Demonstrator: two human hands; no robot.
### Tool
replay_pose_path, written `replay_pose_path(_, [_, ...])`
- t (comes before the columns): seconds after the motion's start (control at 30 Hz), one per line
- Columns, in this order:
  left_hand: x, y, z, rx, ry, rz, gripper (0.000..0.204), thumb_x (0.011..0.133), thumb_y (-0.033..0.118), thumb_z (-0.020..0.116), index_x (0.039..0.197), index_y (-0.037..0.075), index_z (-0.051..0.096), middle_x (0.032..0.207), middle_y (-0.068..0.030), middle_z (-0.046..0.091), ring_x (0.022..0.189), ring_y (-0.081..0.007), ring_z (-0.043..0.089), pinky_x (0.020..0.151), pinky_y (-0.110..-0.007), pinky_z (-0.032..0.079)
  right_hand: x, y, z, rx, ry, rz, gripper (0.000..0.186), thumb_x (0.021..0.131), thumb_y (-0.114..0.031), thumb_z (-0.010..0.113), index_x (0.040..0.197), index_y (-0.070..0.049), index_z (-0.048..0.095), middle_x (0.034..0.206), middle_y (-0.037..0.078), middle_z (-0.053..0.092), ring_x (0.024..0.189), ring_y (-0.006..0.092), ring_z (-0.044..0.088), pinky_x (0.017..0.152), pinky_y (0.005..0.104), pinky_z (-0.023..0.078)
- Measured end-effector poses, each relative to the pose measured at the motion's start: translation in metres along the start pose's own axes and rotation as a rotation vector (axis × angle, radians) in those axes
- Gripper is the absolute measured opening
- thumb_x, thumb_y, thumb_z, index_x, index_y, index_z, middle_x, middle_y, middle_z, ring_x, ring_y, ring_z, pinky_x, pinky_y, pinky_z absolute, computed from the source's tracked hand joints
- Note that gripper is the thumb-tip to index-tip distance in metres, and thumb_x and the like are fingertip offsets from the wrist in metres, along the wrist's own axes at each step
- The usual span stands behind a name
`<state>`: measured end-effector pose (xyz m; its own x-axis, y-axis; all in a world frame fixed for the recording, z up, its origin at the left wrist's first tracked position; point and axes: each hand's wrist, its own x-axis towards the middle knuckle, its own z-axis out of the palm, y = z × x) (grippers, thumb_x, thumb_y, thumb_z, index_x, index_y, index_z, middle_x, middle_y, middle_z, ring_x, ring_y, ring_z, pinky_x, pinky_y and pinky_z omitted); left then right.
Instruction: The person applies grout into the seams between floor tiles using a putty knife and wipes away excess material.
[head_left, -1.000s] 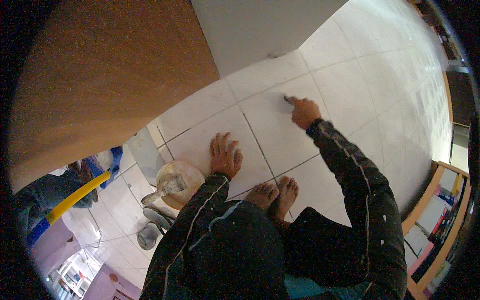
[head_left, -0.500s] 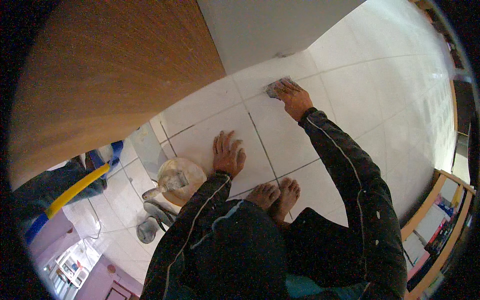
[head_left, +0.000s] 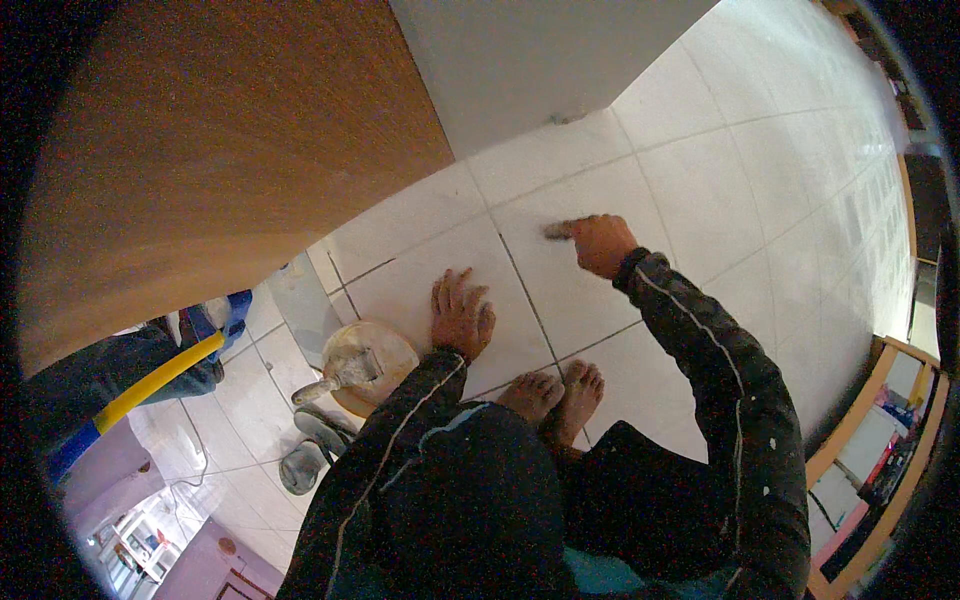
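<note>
My left hand point(head_left: 462, 315) lies on the white floor tile point(head_left: 400, 285) with its fingers spread and nothing in them. Out ahead and to the right, my right hand point(head_left: 604, 246) is closed on a grimy grey pad point(head_left: 559, 230), held at the tile surface; whether it is a sponge or folded cloth I cannot tell. Dark grout lines run between the tiles, one passing between my hands. By my left forearm is a round, cream-coloured container or lid point(head_left: 398, 358), smeared with residue. A dirty putty knife point(head_left: 350, 370) rests across it, handle toward the left.
A brown wooden panel point(head_left: 240, 130) and a grey wall block point(head_left: 540, 60) rise ahead. My bare feet point(head_left: 555, 392) are on the tiles. At left are grey footwear point(head_left: 302, 467), a blue-and-yellow bar point(head_left: 160, 378) and dark denim point(head_left: 120, 365). A wooden shelf point(head_left: 880, 450) stands at right.
My right hand has drawn back toward me and slightly right with the pad, which now shows narrower. My left hand stays flat in nearly the same place.
</note>
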<state>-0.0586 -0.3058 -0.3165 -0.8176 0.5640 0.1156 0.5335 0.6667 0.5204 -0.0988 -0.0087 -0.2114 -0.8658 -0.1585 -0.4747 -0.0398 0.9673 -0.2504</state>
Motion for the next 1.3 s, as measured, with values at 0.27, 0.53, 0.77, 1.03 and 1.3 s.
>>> replay_pose_path(0.27, [-0.001,-0.003,0.005,-0.028,0.039,0.045,0.032,0.084,0.023,0.06,0.112,0.007,0.058,0.14,-0.0204,0.044,0.133,-0.0472,0.034,0.111,-0.062,0.023,0.044,0.064,-0.028,-0.03,0.278,0.298,0.037,0.08,-0.013,0.057,0.117,-0.012,0.06,0.092,0.019,0.069,0.088,0.0366,0.066,0.076,0.0487,0.054])
replay_pose_path(0.53, [-0.001,-0.002,0.005,0.011,0.036,0.035,0.032,0.085,0.024,0.06,0.112,0.008,0.058,0.139,-0.0199,0.045,0.134,-0.0457,0.035,0.11,-0.062,0.027,0.059,0.061,-0.011,-0.055,0.264,0.331,0.047,0.078,-0.012,0.057,0.125,-0.017,0.058,0.099,0.019,0.068,0.09,0.0368,0.067,0.079,0.0478,0.054])
replay_pose_path(0.77, [0.0,0.0,0.007,0.03,0.034,0.032,0.032,0.084,0.023,0.06,0.113,0.009,0.058,0.139,-0.0204,0.045,0.133,-0.0462,0.036,0.11,-0.062,0.027,0.061,-0.005,0.012,-0.062,0.275,-0.052,0.049,0.078,-0.01,0.059,0.126,-0.012,0.056,0.105,0.015,0.067,0.09,0.0338,0.067,0.077,0.0463,0.055])
replay_pose_path(1.03, [0.002,0.001,-0.001,0.003,0.04,0.048,0.032,0.086,0.022,0.059,0.115,0.008,0.056,0.139,-0.0209,0.045,0.132,-0.0472,0.037,0.109,-0.062,0.027,0.061,-0.017,0.044,-0.069,0.348,-0.277,0.039,0.084,-0.003,0.05,0.121,-0.011,0.059,0.116,0.014,0.065,0.104,0.0347,0.063,0.083,0.0452,0.055])
replay_pose_path(1.3, [-0.001,-0.001,0.002,0.008,0.051,0.05,0.035,0.084,0.023,0.061,0.116,0.01,0.055,0.138,-0.0196,0.046,0.132,-0.0464,0.037,0.108,-0.062,0.028,0.013,-0.025,0.005,-0.022,0.051,-0.215,0.039,0.08,-0.001,0.053,0.11,-0.018,0.069,0.113,0.009,0.069,0.101,0.0305,0.065,0.085,0.0443,0.055])
